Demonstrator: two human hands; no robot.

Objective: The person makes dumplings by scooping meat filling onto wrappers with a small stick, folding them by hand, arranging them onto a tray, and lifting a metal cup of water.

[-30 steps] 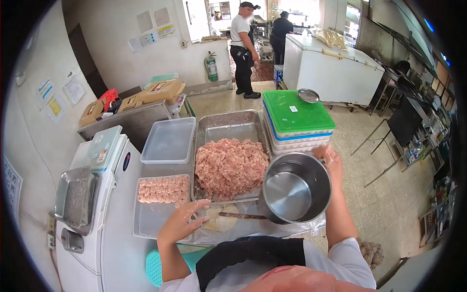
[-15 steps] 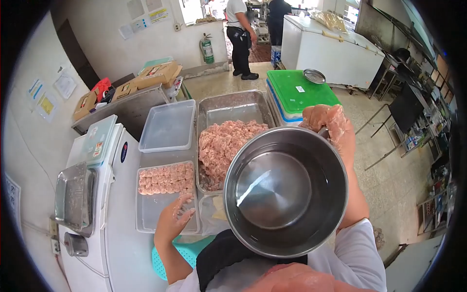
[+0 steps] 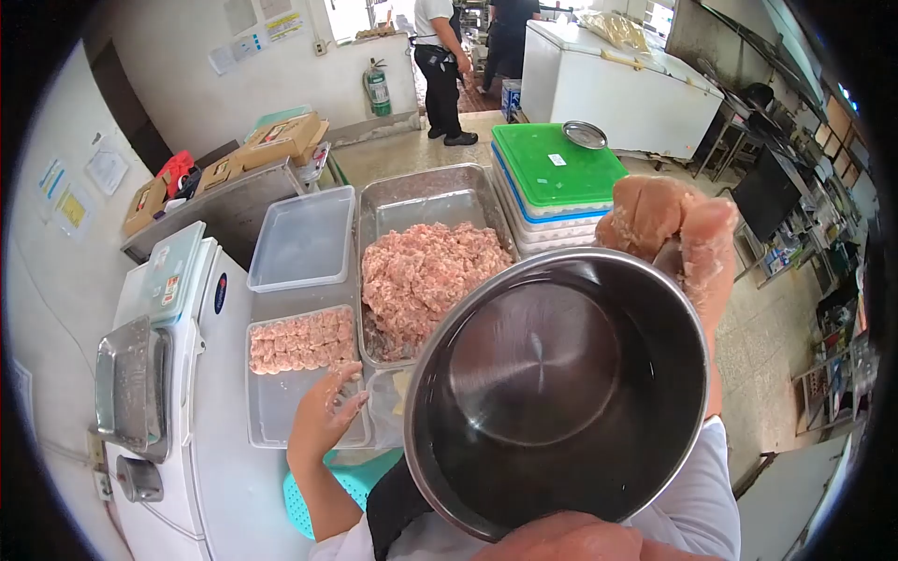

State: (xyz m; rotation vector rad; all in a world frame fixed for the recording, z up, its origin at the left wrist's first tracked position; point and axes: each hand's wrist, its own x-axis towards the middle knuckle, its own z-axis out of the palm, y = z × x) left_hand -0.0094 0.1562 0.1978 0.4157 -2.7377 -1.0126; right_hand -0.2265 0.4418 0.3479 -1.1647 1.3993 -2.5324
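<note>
Pot at lower centre, tilted, is held by its handle in the right hand, whose meat-flecked grip could slip and drop it toward the ground meat mid-frame. The left hand, loosely spread, apparently empty, is over the clear tray, lower left.

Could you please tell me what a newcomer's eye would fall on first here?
Probably the big steel pot, tilted with its mouth to the camera at lower centre-right, its handle gripped by the right hand. Next comes the heap of ground meat in the metal tray behind it. The bright green lid on the stack beyond, right of that tray, also stands out.
</note>
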